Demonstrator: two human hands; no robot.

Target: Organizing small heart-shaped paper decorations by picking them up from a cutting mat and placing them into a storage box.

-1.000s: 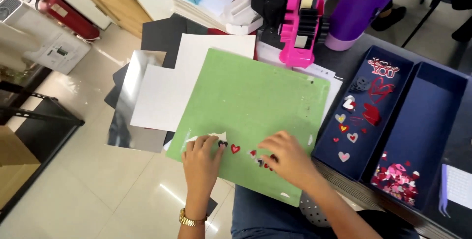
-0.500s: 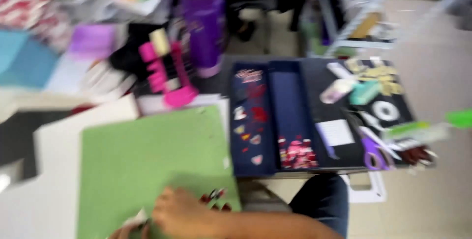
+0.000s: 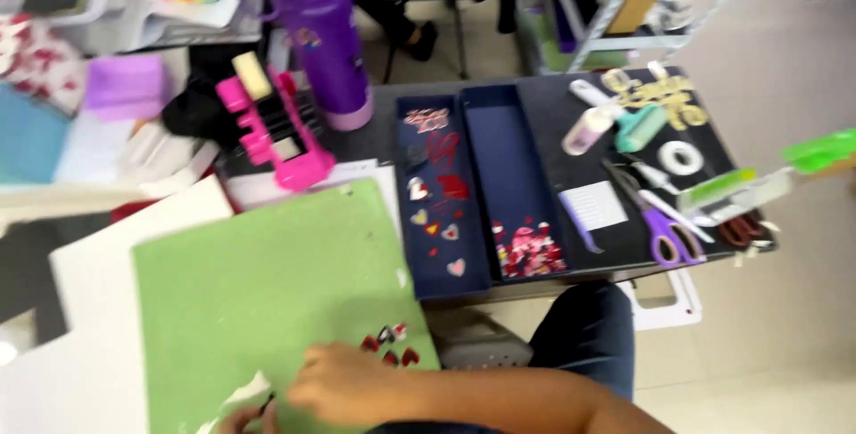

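A green cutting mat lies over white sheets in front of me. My right hand rests on its near edge, fingers curled toward the left, beside several small red and dark heart cut-outs. Only the fingertips of my left hand show at the bottom edge, close to a white paper scrap and a thin dark bit. Whether either hand grips anything is blurred.
Two navy trays with heart pieces stand right of the mat. Behind are a pink tape dispenser and a purple bottle. Purple scissors, a tape roll, a glue bottle and a green tool lie right.
The view has swung right and up, bringing the dark table with scissors and tape into sight. My hands now sit lower in the frame, still at the mat's near edge by the hearts.
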